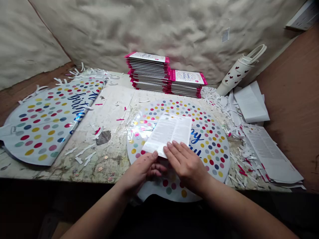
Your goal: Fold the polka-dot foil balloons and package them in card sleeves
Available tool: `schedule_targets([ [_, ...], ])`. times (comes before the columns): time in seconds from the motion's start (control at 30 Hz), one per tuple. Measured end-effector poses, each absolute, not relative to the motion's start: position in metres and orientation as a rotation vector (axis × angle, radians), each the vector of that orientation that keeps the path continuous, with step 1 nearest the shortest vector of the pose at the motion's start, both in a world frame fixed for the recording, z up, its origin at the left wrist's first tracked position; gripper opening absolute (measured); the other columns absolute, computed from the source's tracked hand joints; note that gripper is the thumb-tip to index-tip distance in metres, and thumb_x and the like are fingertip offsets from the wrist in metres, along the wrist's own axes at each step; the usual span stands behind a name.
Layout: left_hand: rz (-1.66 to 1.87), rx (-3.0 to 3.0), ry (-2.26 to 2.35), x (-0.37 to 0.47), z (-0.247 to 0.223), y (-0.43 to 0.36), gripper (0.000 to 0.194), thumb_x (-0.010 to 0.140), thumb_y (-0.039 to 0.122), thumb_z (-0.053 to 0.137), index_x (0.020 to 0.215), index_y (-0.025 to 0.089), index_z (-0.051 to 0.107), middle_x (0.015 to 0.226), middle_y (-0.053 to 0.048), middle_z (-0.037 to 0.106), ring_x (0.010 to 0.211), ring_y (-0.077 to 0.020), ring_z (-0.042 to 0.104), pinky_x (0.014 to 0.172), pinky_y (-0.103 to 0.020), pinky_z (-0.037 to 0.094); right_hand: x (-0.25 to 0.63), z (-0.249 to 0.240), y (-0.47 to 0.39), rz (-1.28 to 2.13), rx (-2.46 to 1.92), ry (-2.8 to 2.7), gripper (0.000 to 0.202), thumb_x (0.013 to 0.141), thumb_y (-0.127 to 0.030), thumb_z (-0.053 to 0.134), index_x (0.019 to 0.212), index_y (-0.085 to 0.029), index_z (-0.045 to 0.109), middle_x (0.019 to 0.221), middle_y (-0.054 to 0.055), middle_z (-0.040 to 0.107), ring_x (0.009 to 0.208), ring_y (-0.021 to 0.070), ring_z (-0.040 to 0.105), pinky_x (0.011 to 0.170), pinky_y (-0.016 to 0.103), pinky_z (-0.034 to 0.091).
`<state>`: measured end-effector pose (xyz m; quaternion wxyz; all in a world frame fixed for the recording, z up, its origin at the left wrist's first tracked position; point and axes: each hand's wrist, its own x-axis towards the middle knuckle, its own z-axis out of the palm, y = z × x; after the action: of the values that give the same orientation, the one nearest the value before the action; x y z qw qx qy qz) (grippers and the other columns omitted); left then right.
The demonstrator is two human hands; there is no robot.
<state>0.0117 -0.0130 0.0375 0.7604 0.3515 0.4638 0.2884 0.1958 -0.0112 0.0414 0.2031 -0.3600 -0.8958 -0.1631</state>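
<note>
A white printed leaflet (171, 131) lies over a flat round balloon (214, 142) with coloured dots and blue lettering. My left hand (146, 167) pinches the leaflet's near left corner, thumb on top and fingers curled beneath. On the leaflet's near right edge rest the fingertips of my right hand (186, 162), its fingers stretched out side by side and pressing flat. The balloon's near edge reaches over the front of the table, below both hands.
Folded dotted balloons (50, 122) lie at the left. Pink-edged packets stand in a taller stack (149, 71) and a lower one (188, 83) at the back. A tumbler (234, 74), paper scraps (239, 142) and printed sheets (276, 154) are at the right.
</note>
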Motion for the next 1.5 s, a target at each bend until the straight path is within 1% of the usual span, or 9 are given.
schedule_targets([
  [0.13, 0.896, 0.422, 0.979, 0.025, 0.032, -0.005, 0.008, 0.077, 0.018, 0.063, 0.075, 0.014, 0.057, 0.067, -0.003, 0.063, 0.062, -0.0123, 0.062, 0.053, -0.019, 0.049, 0.192, 0.038, -0.019, -0.414, -0.897, -2.375, 0.024, 0.085, -0.009, 0.050, 0.103, -0.004, 0.065, 0.103, 0.017, 0.068, 0.099, 0.0250, 0.063, 0.084, 0.036, 0.054],
  [0.23, 0.894, 0.149, 0.930, 0.030, 0.034, -0.003, 0.007, 0.080, 0.010, 0.056, 0.074, 0.013, 0.058, 0.065, -0.002, 0.062, 0.059, -0.0114, 0.061, 0.056, -0.022, 0.051, 0.194, 0.035, -0.021, -0.374, -0.879, -2.331, 0.022, 0.083, -0.007, 0.053, 0.101, -0.003, 0.065, 0.101, 0.017, 0.068, 0.098, 0.0262, 0.064, 0.082, 0.037, 0.055],
  [0.47, 0.925, 0.400, 0.924, 0.028, 0.032, -0.008, 0.012, 0.080, 0.022, 0.061, 0.077, 0.011, 0.064, 0.074, -0.006, 0.067, 0.068, -0.0152, 0.063, 0.066, -0.026, 0.051, 0.206, 0.035, -0.019, 0.378, -0.965, -2.166, 0.034, 0.085, -0.024, 0.055, 0.118, -0.015, 0.053, 0.107, 0.010, 0.067, 0.097, 0.0187, 0.064, 0.084, 0.031, 0.055],
  [0.63, 0.857, 0.622, 0.990, 0.022, 0.035, -0.008, 0.024, 0.072, 0.035, 0.068, 0.067, 0.012, 0.064, 0.064, -0.005, 0.067, 0.062, -0.0146, 0.062, 0.063, -0.024, 0.049, 0.204, 0.035, -0.005, 0.367, -0.831, -2.211, 0.042, 0.088, -0.011, 0.044, 0.128, -0.021, 0.046, 0.117, 0.009, 0.061, 0.108, 0.0194, 0.055, 0.091, 0.038, 0.048],
  [0.77, 0.848, 0.751, 1.011, 0.022, 0.038, -0.009, 0.027, 0.073, 0.037, 0.067, 0.067, 0.011, 0.064, 0.062, -0.004, 0.066, 0.059, -0.0123, 0.059, 0.062, -0.023, 0.047, 0.196, 0.043, -0.002, 0.591, -0.826, -2.142, 0.047, 0.084, -0.010, 0.048, 0.130, -0.020, 0.044, 0.108, 0.009, 0.061, 0.099, 0.0177, 0.057, 0.086, 0.035, 0.049],
  [1.0, 0.837, 0.749, 0.979, 0.029, 0.032, -0.012, 0.026, 0.078, 0.036, 0.061, 0.066, 0.013, 0.061, 0.064, -0.002, 0.064, 0.063, -0.0127, 0.059, 0.063, -0.023, 0.047, 0.184, 0.056, -0.002, 0.863, -1.068, -1.888, 0.014, 0.078, -0.009, 0.052, 0.078, -0.019, 0.063, 0.078, 0.002, 0.062, 0.075, 0.0132, 0.058, 0.070, 0.026, 0.048],
  [1.3, 0.862, 0.764, 1.095, 0.028, 0.036, 0.005, 0.026, 0.074, 0.040, 0.061, 0.080, 0.016, 0.055, 0.074, -0.003, 0.065, 0.060, -0.0151, 0.060, 0.055, -0.025, 0.048, 0.283, 0.065, -0.034, 1.509, -1.446, -2.131, 0.014, 0.068, -0.008, 0.055, 0.070, -0.017, 0.066, 0.072, 0.001, 0.067, 0.070, 0.0145, 0.062, 0.066, 0.023, 0.047],
  [1.4, 0.831, 1.016, 1.080, 0.023, 0.044, 0.011, 0.033, 0.073, 0.032, 0.063, 0.101, 0.018, 0.053, 0.089, -0.006, 0.064, 0.075, -0.0191, 0.062, 0.063, -0.028, 0.050, 0.325, 0.059, -0.058, 1.467, -1.995, -2.265, 0.005, 0.062, -0.016, 0.065, 0.067, -0.018, 0.067, 0.061, 0.001, 0.064, 0.058, 0.0166, 0.061, 0.053, 0.023, 0.045],
  [1.5, 0.756, 1.530, 1.203, 0.030, 0.063, 0.009, 0.029, 0.079, 0.027, 0.056, 0.107, 0.021, 0.053, 0.084, -0.006, 0.064, 0.074, -0.0210, 0.062, 0.064, -0.030, 0.048, 0.333, 0.072, -0.066, 0.915, -2.111, -2.159, 0.023, 0.065, -0.033, 0.071, 0.085, -0.021, 0.068, 0.072, 0.003, 0.067, 0.065, 0.0204, 0.062, 0.055, 0.028, 0.048],
])
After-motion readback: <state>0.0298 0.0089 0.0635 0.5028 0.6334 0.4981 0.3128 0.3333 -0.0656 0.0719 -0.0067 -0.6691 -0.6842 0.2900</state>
